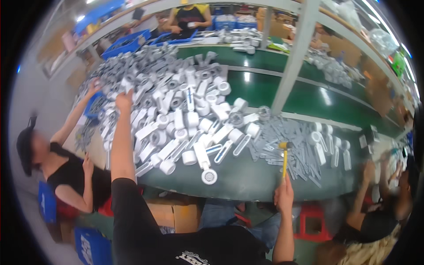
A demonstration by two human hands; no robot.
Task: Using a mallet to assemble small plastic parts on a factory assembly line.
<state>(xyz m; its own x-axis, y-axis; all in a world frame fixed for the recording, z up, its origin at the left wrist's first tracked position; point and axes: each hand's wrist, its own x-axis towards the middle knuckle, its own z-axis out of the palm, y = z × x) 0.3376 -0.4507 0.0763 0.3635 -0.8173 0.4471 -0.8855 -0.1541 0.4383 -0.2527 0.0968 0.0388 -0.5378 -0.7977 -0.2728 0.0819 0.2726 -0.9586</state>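
My left arm stretches out over a big heap of white plastic parts (179, 119), each with a round head and a long handle. At the heap's left side my left hand (124, 101) is closed on a white plastic part (127, 84), partly hidden by the fingers. By the table's front edge my right hand (284, 194) grips a small hammer (285, 161) by its yellow handle, head up. Behind the hammer head lies a pile of flat grey plastic strips (304, 154). One white part with a round grille (209, 176) lies nearest me.
Several white parts (335, 150) stand in a row at the right of the green table (247, 179). A pale post (291, 62) rises beyond the strips. Co-workers sit left (75, 176) and right (375, 216); another is across the table (190, 17). Blue bins (128, 44) stand at the back left.
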